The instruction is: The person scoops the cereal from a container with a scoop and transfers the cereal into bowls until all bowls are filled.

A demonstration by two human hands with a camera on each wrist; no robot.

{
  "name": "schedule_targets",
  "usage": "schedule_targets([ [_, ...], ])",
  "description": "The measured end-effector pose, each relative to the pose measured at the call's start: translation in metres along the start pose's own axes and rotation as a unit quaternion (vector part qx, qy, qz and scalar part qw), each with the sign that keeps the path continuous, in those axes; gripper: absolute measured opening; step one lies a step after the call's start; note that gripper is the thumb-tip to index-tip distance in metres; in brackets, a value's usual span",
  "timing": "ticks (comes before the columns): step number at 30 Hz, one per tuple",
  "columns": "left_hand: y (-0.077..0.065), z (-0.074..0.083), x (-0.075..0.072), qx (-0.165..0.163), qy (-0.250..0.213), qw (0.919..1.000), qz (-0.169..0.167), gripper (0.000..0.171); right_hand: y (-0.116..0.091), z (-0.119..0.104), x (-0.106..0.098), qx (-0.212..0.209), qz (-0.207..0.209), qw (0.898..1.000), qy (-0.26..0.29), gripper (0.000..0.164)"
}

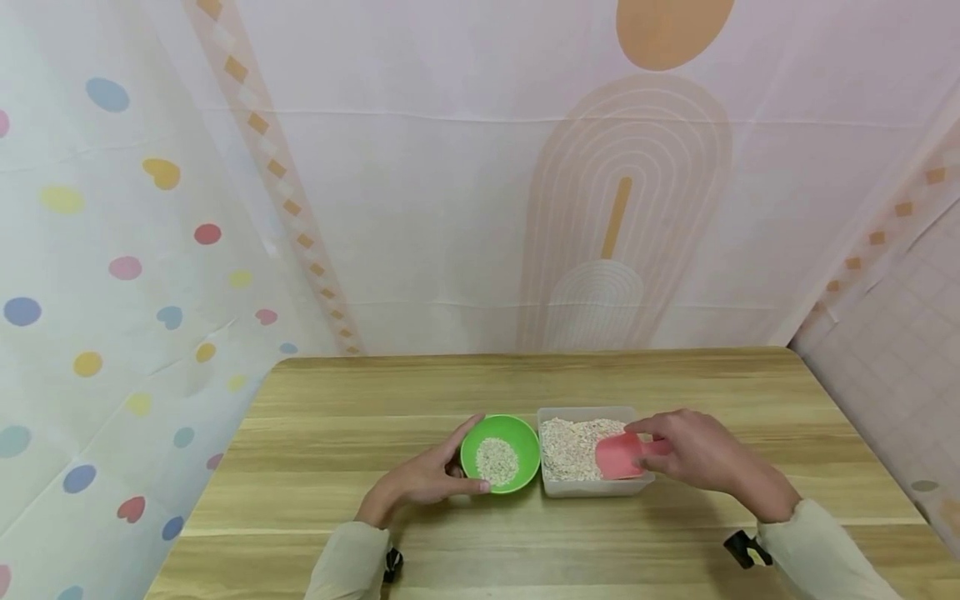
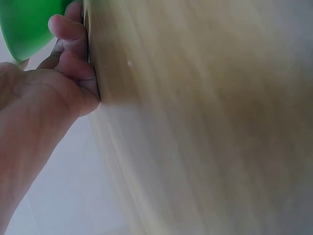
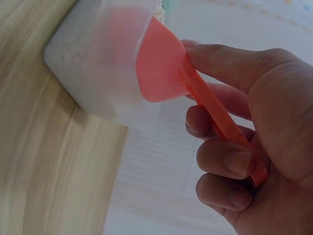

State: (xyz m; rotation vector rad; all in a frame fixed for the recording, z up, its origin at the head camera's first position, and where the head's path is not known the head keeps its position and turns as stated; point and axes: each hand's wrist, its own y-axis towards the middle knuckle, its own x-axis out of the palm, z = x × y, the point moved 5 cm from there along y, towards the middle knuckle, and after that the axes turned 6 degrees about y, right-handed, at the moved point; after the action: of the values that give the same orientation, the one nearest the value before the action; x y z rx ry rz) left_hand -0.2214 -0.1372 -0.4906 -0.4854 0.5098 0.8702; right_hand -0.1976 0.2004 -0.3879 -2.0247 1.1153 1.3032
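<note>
My left hand (image 1: 431, 477) holds the green bowl (image 1: 528, 454) from its left side, thumb at the near rim and a finger at the far rim. A patch of pale grain (image 1: 497, 462) lies in the bowl's bottom. In the left wrist view, curled fingers (image 2: 73, 66) rest at the table beside the bowl (image 2: 29, 29). With curled fingers, my right hand (image 1: 701, 454) grips the handle of a pink-red scoop (image 1: 618, 457). The scoop's head reaches over the right wall of a translucent plastic tub (image 1: 596, 488) into mixed grain (image 1: 573, 446). The right wrist view shows the handle across the palm.
Bowl and tub stand side by side on a wood-grain table (image 1: 480, 542). Behind the table hangs a pale patterned cloth (image 1: 420, 208), with a dotted cloth (image 1: 97, 250) at the left. Black straps (image 1: 744, 550) show near the sleeves.
</note>
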Motion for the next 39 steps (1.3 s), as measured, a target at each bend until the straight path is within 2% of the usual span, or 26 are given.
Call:
schedule_targets([
  [10,0.003,0.004,-0.005,-0.003,0.008,0.9999,0.012,0.104,0.002,0.001,0.006,0.009,-0.002,1.000,0.004,0.039],
  [15,0.006,0.010,-0.011,0.015,0.009,0.9993,0.033,0.103,0.001,0.001,0.008,0.010,0.003,1.000,0.004,0.039],
  [25,0.007,0.034,-0.019,0.021,0.079,0.9916,0.100,0.095,0.000,0.002,0.009,0.015,0.004,1.000,0.010,0.040],
  [29,0.009,0.048,-0.021,0.020,0.103,0.9878,0.115,0.093,0.000,0.001,0.009,0.013,0.007,1.000,0.010,0.039],
  [32,0.014,0.060,-0.020,0.032,0.118,0.9860,0.114,0.094,0.000,0.001,0.008,0.012,0.008,1.000,0.011,0.040],
  [39,0.027,0.081,-0.009,0.053,0.140,0.9850,0.085,0.093,0.000,0.001,0.009,0.015,0.008,1.000,0.011,0.040],
])
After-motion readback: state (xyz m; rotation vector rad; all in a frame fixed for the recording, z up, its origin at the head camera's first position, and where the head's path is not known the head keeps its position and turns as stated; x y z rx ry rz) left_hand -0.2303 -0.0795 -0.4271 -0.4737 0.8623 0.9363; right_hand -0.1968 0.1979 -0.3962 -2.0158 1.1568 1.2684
